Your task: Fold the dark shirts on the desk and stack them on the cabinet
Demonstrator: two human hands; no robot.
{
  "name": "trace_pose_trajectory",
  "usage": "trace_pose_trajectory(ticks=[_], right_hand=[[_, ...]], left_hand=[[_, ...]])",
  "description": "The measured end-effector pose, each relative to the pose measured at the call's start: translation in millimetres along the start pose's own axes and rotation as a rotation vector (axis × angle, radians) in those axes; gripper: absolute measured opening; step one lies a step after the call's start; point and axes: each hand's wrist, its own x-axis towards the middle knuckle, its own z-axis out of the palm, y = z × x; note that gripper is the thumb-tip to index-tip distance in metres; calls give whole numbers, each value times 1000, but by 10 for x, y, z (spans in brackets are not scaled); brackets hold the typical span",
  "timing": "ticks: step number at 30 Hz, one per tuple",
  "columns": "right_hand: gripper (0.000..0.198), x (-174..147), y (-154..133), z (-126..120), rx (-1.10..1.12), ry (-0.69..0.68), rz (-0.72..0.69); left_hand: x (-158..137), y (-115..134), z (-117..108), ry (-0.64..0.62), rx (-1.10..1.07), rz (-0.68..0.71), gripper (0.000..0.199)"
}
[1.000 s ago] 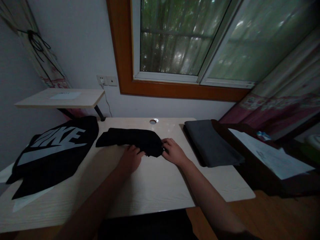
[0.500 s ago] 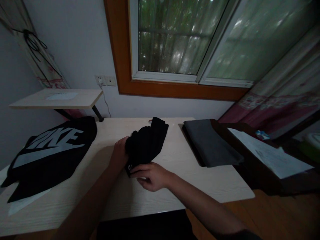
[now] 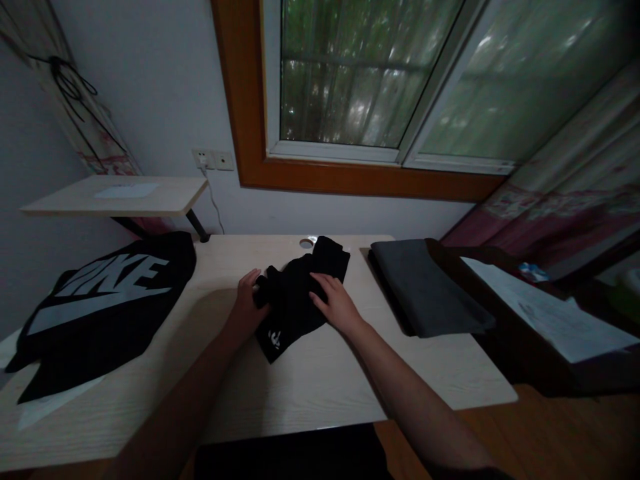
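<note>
The bunched black fabric garment (image 3: 295, 300) lies at the centre of the frame on the pale wood-grain desk (image 3: 310, 387), its long axis slanting from the small white printed mark (image 3: 275, 339) at lower left towards upper right. The bare left hand (image 3: 244, 313) touches the garment's left edge, thumb and fingers parted around cloth, firmness of hold not determinable; the bare right hand (image 3: 340, 307) rests on its right side, fingers loosely spread, gripping nothing visibly, neither hand being nearer
</note>
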Motion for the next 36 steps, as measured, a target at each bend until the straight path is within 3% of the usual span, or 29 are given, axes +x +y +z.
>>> trace_pose_trajectory(ticks=[3,9,13,17,20,29,33,36], right_hand=[[52,-51,-57,4,-13,-17,42],[63,-108,-95,-47,-157,37,122],[64,-132,14,-54,-214,23,162],[43,-141,139,-34,-197,69,197],[26,-140,222,-55,-92,217,197],[19,-198,261,-231,38,675,259],[18,-243,259,-231,239,634,224],[28,-273,248,-208,333,528,206]], left_hand=[[-13,29,1,-47,-116,-146,82],[34,112,-134,-213,-200,-308,90],[78,119,-187,-199,-244,-380,77],[141,140,-232,-35,-258,-401,57],[203,113,-311,136,-234,-443,45],[332,-291,-704,770,-360,-495,44],[363,-334,-763,929,-385,-532,41],[369,-350,-740,925,-398,-470,40]])
